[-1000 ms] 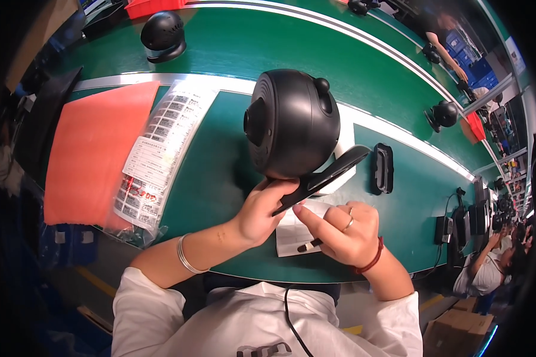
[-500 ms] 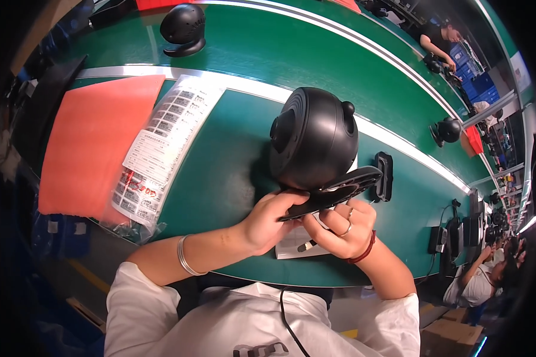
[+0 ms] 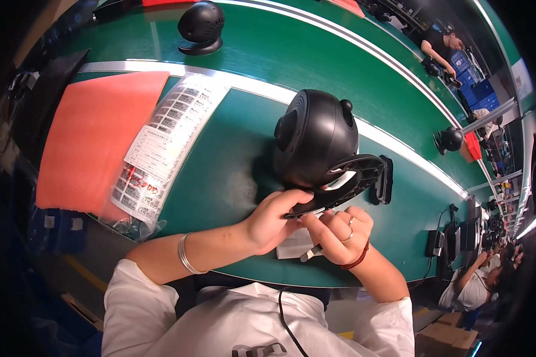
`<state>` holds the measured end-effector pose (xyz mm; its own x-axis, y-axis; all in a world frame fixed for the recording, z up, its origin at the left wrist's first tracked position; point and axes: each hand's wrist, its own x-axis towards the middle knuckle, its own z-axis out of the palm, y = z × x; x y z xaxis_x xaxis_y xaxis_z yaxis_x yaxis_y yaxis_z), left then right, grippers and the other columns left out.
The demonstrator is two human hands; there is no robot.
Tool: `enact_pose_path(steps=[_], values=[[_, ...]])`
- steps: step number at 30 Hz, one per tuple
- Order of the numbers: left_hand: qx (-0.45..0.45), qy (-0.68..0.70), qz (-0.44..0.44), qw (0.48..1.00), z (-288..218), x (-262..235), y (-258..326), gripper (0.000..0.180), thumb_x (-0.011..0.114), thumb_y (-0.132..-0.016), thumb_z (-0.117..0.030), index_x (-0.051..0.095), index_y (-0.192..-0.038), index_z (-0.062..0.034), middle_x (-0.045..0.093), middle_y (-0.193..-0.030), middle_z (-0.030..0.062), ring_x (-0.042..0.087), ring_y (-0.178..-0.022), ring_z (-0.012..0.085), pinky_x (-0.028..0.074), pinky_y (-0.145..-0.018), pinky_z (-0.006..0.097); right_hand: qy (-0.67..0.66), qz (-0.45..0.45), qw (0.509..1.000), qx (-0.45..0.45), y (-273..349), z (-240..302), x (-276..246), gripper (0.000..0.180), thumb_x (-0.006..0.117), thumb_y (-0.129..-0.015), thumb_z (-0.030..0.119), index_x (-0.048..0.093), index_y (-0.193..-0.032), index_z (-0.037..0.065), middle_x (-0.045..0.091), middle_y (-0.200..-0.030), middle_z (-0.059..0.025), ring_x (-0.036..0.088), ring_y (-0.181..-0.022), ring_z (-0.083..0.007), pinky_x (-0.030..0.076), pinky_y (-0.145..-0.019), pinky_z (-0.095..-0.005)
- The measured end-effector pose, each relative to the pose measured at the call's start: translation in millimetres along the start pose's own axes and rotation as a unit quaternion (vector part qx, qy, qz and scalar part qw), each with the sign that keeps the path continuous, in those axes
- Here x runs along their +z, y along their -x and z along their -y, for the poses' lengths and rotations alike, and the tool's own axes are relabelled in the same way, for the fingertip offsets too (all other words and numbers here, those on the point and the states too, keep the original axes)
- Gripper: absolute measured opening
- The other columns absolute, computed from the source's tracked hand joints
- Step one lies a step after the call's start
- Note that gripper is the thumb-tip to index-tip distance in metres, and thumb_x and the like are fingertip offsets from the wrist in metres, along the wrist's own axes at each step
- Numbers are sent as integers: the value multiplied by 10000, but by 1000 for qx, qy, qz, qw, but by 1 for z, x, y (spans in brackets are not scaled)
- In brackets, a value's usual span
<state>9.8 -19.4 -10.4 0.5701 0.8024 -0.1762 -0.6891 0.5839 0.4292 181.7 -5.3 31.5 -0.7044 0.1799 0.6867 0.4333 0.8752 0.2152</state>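
Observation:
A round black device (image 3: 318,134) with a ridged disc on its left side and a small knob at upper right stands tilted before me. Its curved black stand (image 3: 354,187) points toward me, with a wide opening through it. My left hand (image 3: 274,223) is closed on the near edge of this stand, thumb on top. My right hand (image 3: 342,235) is curled just below the stand, fingertips close to its edge. From under these fingers sticks a thin tool (image 3: 311,253) with a grey end; the rest of it is hidden. Whether the right fingertips touch the stand, I cannot tell.
White paper (image 3: 292,245) lies under my hands, and a black oblong part (image 3: 385,181) right of the stand. Leftward are a bagged label sheet (image 3: 167,143) and pink foam (image 3: 95,143). Similar devices (image 3: 201,27) stand on the green belt (image 3: 292,41). Co-workers sit at right.
The stand has turned, so more of its opening shows. The tool's end in my right hand has swung slightly toward me. The far device on the belt has shifted right.

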Motion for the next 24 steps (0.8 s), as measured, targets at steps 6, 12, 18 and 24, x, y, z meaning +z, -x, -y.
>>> enact_pose_path(steps=[6,12,18,24], values=[[20,37,-6,999,4,3,-1,280,510,-939,-208,625,-1128,-36,665,-1038,81,615,-931,168,454,-861,355,37,11,999,11,3,1,3,303,637,-598,89,719,-889,58,445,-616,29,451,-517,-89,279,-469,-246],[21,-2,-3,1000,0,2,1,352,421,-964,-170,520,-1270,-24,600,-1180,106,575,-1096,218,447,-951,415,58,17,998,-23,3,-6,2,236,679,-632,97,714,-863,66,449,-619,27,441,-509,-86,263,-466,-246],[19,-23,24,999,3,-7,0,347,430,-967,-178,521,-1263,-21,624,-1137,118,598,-1058,230,460,-936,426,77,16,997,3,4,-4,2,135,725,-740,164,697,-828,66,478,-623,27,421,-476,-88,263,-459,-246],[19,12,17,1000,0,4,-2,365,428,-964,-162,500,-1290,-14,601,-1197,122,582,-1086,225,450,-954,406,15,-26,997,75,9,1,-1,178,709,-726,90,706,-898,48,519,-646,25,468,-495,-89,292,-463,-239]])
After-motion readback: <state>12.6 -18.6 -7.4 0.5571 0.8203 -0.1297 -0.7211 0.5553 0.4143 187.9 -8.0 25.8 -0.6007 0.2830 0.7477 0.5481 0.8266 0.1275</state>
